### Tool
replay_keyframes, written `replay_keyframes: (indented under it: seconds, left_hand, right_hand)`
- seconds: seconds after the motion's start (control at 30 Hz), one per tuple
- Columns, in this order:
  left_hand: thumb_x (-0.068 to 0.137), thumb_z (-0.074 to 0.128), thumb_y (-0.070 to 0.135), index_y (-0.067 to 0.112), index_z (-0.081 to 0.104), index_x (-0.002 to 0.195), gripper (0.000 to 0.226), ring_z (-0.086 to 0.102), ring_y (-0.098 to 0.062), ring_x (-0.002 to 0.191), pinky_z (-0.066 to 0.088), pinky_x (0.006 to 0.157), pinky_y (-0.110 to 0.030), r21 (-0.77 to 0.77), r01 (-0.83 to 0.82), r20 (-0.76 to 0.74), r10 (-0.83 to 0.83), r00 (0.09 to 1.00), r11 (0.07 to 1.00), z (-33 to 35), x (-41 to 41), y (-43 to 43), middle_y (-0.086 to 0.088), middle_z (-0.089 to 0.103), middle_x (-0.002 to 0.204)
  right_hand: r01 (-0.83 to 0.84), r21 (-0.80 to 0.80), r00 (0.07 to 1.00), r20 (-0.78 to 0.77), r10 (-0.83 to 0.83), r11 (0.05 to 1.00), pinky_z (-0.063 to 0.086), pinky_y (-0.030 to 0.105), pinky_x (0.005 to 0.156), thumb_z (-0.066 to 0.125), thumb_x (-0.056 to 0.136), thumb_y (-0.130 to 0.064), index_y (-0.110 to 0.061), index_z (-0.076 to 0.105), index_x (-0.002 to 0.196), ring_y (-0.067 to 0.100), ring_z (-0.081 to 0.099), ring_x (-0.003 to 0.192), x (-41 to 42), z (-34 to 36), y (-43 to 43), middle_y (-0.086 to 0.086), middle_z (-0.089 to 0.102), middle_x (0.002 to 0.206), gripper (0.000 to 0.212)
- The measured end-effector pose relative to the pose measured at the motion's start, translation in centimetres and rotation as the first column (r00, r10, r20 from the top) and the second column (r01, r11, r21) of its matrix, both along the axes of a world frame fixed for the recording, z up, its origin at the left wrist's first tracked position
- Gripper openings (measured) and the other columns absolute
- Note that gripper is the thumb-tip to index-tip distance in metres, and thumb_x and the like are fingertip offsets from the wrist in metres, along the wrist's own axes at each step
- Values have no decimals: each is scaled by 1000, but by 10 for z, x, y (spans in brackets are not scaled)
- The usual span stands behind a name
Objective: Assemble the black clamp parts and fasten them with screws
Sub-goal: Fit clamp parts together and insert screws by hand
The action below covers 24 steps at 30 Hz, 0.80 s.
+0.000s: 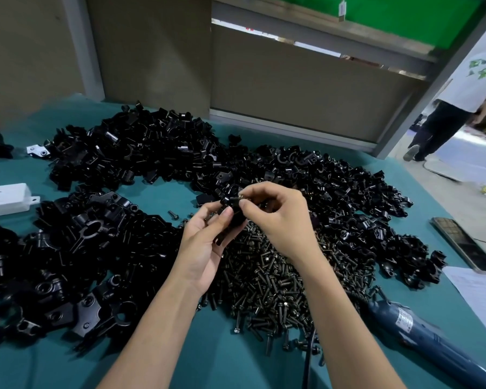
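L hand [205,248], R hand [282,217] round clamp [229,202] (mid-air)

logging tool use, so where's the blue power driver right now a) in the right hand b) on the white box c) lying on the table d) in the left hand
c: the blue power driver lies on the table, right side; the left hand and right hand both hold a black clamp part.

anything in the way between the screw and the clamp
Nothing visible. The right hand pinches the screw right at the clamp that the left hand holds, both lifted above the screw pile.
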<state>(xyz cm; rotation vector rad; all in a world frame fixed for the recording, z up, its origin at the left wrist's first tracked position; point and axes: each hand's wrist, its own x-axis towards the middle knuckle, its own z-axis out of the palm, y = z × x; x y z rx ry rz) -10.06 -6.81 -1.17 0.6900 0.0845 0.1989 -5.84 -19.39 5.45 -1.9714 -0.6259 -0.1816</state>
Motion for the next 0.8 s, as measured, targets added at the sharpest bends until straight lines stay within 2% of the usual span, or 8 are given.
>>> replay_keyframes:
  seconds: [0.1, 0.17, 0.27, 0.47, 0.53, 0.7, 0.73, 0.8]
  left_hand:
    - [81, 67, 14, 8, 59, 108, 29, 72, -15, 93, 58, 84, -27, -7, -9, 2, 9, 1000, 1000, 0, 0, 1, -7, 75, 98]
    - [81, 67, 14, 8, 59, 108, 29, 73, -14, 90, 58, 81, -26, 11, -8, 0, 8, 1000, 1000, 1, -1, 0, -7, 75, 95]
    - [80, 67, 14, 7, 60, 107, 28, 72, -13, 89, 58, 80, -26, 40, 5, 8, -5, 1000, 999, 1, -1, -3, -7, 74, 92]
    - [79, 69, 13, 10, 63, 101, 23, 72, -15, 91, 59, 88, -33, 131, 19, 30, -23, 999, 991, -1, -3, -4, -7, 74, 92]
    - [77, 71, 13, 10, 64, 102, 26, 73, -16, 93, 59, 91, -35, 179, 21, 22, -26, 999, 984, -2, -3, -4, -6, 76, 96]
    - [77, 71, 16, 11, 63, 105, 29, 71, -12, 90, 57, 96, -38, 155, 17, -12, -15, 1000, 988, -3, -2, -3, -2, 74, 93]
    - [79, 71, 16, 11, 63, 105, 28, 71, -14, 92, 58, 94, -36, 113, 31, -2, -30, 1000, 993, -2, -2, -4, -3, 74, 95]
    - [83, 68, 17, 9, 62, 107, 26, 72, -19, 100, 59, 89, -32, -17, 68, 17, -68, 998, 998, 0, -3, -6, -9, 74, 107]
  right_hand:
    - [48, -89, 997, 63, -42, 995, 41, 21, 76, 77, 82, -18, -38, 71, 80, 0, 56, 90, 1, -2, -1, -28, 65, 78, 21]
    - [21, -119, 995, 99, -9, 993, 42, 21, 82, 76, 81, -17, -38, 69, 80, 2, 54, 97, 1, -2, -3, -25, 64, 82, 22]
    - [-14, -195, 987, 152, 44, 981, 36, 11, 87, 76, 81, -16, -34, 68, 81, 3, 51, 103, 2, 3, -8, -22, 64, 86, 20]
    - [-88, -326, 991, 63, 114, 941, 35, 6, 75, 72, 84, -18, -26, 75, 82, -6, 52, 93, 13, 19, -15, -18, 67, 82, 8]
    - [-103, -364, 990, 48, 129, 926, 37, 7, 76, 72, 85, -18, -22, 77, 85, -9, 55, 89, 15, 19, -16, -16, 69, 84, 6]
    - [-5, -365, 979, 188, 79, 931, 49, 29, 93, 73, 89, -22, -19, 79, 104, 6, 63, 104, 5, 8, -14, -8, 72, 109, 16]
    - [10, -343, 976, 207, 65, 939, 50, 31, 94, 71, 91, -23, -19, 76, 113, 8, 62, 106, 2, 6, -15, -8, 70, 116, 22]
    - [45, -283, 975, 220, 19, 958, 50, 25, 92, 63, 95, -30, -21, 67, 127, 5, 62, 104, -7, 5, -24, -9, 66, 124, 33]
